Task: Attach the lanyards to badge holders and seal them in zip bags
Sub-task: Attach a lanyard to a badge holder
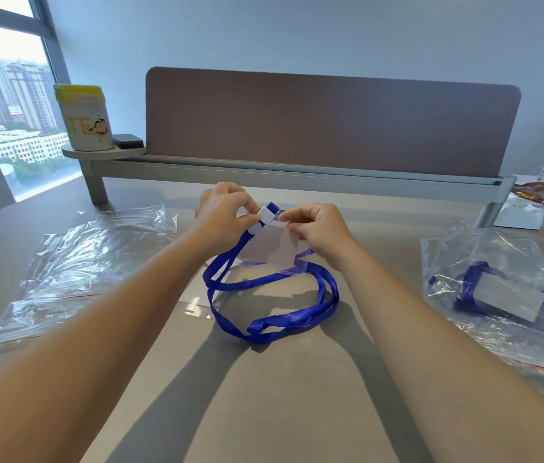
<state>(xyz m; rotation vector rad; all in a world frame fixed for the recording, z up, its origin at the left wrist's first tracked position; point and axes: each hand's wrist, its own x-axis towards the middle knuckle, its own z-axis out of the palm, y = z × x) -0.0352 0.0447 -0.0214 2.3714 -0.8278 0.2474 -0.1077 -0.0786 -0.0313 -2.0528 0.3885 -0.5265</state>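
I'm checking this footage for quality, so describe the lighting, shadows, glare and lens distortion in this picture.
Head view: daylight enters from the window at left, which is washed out near the top; both forearms cast long grey shadows on the table; the empty zip bags show white glare; the wide lens bows the partition and stretches the forearms; the left hand and right hand look fairly sharp.

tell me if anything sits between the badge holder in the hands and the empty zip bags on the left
Nothing visible does. The left hand pinches the lanyard clip and the right hand pinches the badge holder above the table. Only bare tabletop lies between it and the empty zip bags.
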